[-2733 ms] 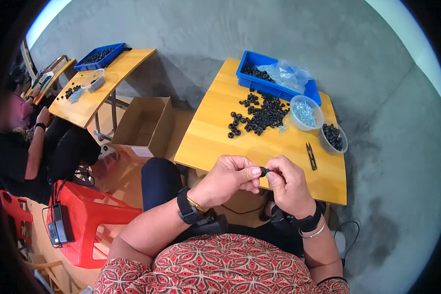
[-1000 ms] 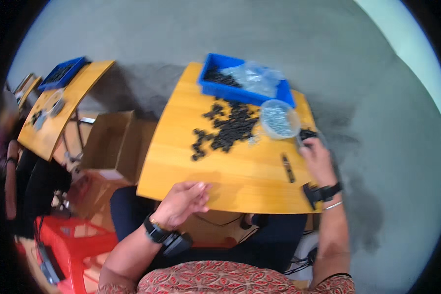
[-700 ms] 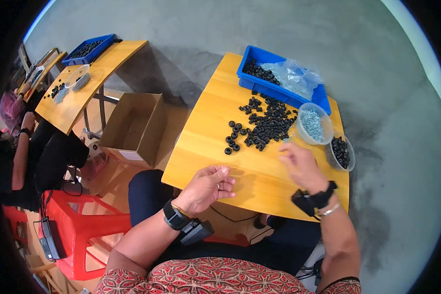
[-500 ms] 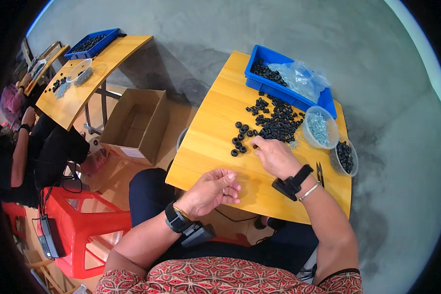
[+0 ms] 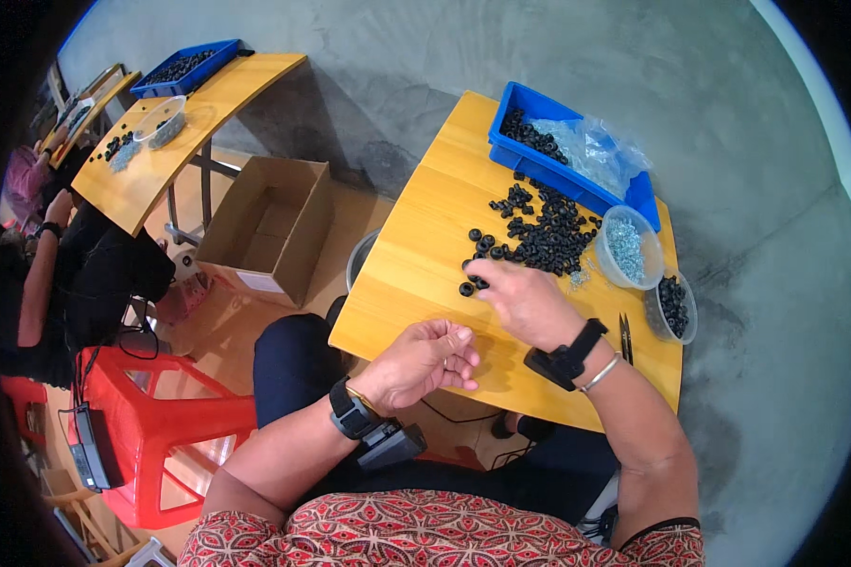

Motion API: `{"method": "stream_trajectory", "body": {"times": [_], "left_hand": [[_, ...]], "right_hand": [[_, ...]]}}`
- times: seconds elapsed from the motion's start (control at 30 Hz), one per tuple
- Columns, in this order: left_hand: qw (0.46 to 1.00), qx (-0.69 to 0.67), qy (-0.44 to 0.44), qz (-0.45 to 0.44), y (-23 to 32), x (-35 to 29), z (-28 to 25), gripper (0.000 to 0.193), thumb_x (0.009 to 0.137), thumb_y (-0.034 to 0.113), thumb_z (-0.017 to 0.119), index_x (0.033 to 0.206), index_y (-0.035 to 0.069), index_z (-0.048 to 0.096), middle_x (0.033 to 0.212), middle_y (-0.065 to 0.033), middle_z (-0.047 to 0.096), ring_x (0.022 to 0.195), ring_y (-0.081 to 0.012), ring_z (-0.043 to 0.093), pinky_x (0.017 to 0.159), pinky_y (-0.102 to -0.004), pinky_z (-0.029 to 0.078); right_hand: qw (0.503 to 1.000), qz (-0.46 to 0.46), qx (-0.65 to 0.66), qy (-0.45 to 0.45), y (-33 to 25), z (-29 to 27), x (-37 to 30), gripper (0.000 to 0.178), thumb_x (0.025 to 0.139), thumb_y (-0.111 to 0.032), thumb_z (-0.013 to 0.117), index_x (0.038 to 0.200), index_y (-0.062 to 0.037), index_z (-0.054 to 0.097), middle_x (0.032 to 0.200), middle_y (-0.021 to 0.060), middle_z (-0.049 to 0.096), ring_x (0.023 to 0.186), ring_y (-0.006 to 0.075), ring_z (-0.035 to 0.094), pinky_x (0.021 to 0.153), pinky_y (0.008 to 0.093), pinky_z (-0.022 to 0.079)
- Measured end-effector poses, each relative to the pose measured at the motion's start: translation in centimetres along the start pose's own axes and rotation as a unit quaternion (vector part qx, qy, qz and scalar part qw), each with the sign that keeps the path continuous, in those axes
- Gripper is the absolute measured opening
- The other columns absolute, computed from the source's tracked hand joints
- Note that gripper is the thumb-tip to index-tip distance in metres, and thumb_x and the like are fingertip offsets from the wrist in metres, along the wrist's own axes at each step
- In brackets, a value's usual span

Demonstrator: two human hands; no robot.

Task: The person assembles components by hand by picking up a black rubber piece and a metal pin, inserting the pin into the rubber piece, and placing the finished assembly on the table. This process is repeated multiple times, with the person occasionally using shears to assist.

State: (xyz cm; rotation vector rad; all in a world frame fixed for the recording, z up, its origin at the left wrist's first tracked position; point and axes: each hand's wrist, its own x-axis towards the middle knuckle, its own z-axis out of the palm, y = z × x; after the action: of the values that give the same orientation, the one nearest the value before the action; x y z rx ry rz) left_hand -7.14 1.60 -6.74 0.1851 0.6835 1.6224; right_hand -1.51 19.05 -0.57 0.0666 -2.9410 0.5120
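One yellow bench (image 5: 397,283): biggest of all; the bowls and bits sit on it.
Blue tray (image 5: 544,172): at the far side, with dark parts (image 5: 529,135) in its left end and a clear bag (image 5: 610,156) in its right. I can't make out what the bag holds.
Black pile (image 5: 553,231): a heap in front of the tray.
Right hand (image 5: 515,295): fingers bent, tips close together, down by the round parts (image 5: 466,289). A black one shows at the tips, but I can't tell if it is held.
Left hand (image 5: 421,367): over the near edge, half curled, thumb apart. I see nothing in it.
Silver tub (image 5: 641,282): see-through, right of the pile, full of shiny bits (image 5: 624,248).
Dark tub (image 5: 654,317): just beside that one, nearer me, with small black parts (image 5: 672,307) inside.
Snips (image 5: 626,340): lying left of the dark tub.
Round parts: left of the pile. They look like rubber, so probably light, a bit squashy, hard to break and quick to roll. I'd pinch one round its fat sides.
Spilled bits (image 5: 578,279): tiny, likely light and fiddly.
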Motion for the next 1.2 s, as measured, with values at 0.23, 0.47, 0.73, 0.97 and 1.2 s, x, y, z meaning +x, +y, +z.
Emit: {"method": "stream_trajectory", "body": {"times": [0.23, 0.47, 0.73, 0.97, 1.2], "left_hand": [[1.0, 0.02, -0.005, -0.002, -0.2, -0.2, 0.5, 0.016, 0.09, 0.019, 0.048, 0.09, 0.003, 0.049, 0.08, -0.0076, 0.056, 0.068, -0.0144, 0.056, 0.068, -0.0329, 0.052], [0.998, 0.055, 0.016, 0.0, 0.0, -0.4, 1.4, 0.022, 0.091, 0.02, 0.047, 0.098, 0.0, 0.051, 0.081, -0.0071, 0.057, 0.068, -0.0132, 0.056, 0.067, -0.0313, 0.052], [0.991, 0.13, 0.016, 0.005, -0.3, 0.2, 1.2, 0.019, 0.089, 0.014, 0.05, 0.1, -0.001, 0.056, 0.082, -0.0064, 0.059, 0.067, -0.0116, 0.056, 0.063, -0.0254, 0.051], [0.997, 0.077, 0.024, 0.014, 0.0, 0.0, 1.0, 0.018, 0.088, 0.009, 0.05, 0.101, 0.0, 0.056, 0.08, -0.0064, 0.06, 0.066, -0.0118, 0.058, 0.06, -0.0291, 0.052], [0.998, 0.055, 0.004, 0.009, 0.2, 0.0, 0.8, 0.02, 0.089, 0.012, 0.049, 0.104, 0.0, 0.055, 0.077, -0.004, 0.058, 0.064, -0.0109, 0.056, 0.06, -0.0292, 0.052]], "right_hand": [[0.988, 0.027, -0.118, -0.099, -0.5, 2.0, -1.1, 0.009, 0.076, -0.005, 0.05, 0.083, -0.0032, 0.045, 0.074, 0.0152, 0.055, 0.07, 0.0347, 0.056, 0.059, 0.0422, 0.045], [0.995, 0.051, 0.089, -0.003, -2.2, 1.3, -5.4, 0.016, 0.078, -0.003, 0.051, 0.094, -0.001, 0.047, 0.079, 0.0191, 0.055, 0.075, 0.0366, 0.056, 0.064, 0.0424, 0.045], [0.974, 0.045, 0.218, 0.035, -4.6, 1.5, -6.5, 0.022, 0.08, -0.002, 0.049, 0.102, -0.0009, 0.044, 0.081, 0.0191, 0.056, 0.077, 0.0363, 0.056, 0.065, 0.0416, 0.045], [0.979, 0.105, 0.136, 0.111, 2.2, -0.6, -5.8, 0.005, 0.079, -0.005, 0.052, 0.083, -0.0011, 0.053, 0.074, 0.0159, 0.058, 0.07, 0.03, 0.058, 0.061, 0.0353, 0.045], [0.984, 0.154, 0.046, 0.073, 6.4, -1.0, -4.2, 0.009, 0.079, -0.007, 0.055, 0.079, 0.0007, 0.051, 0.071, 0.0185, 0.057, 0.07, 0.0357, 0.056, 0.062, 0.0417, 0.044]]}}
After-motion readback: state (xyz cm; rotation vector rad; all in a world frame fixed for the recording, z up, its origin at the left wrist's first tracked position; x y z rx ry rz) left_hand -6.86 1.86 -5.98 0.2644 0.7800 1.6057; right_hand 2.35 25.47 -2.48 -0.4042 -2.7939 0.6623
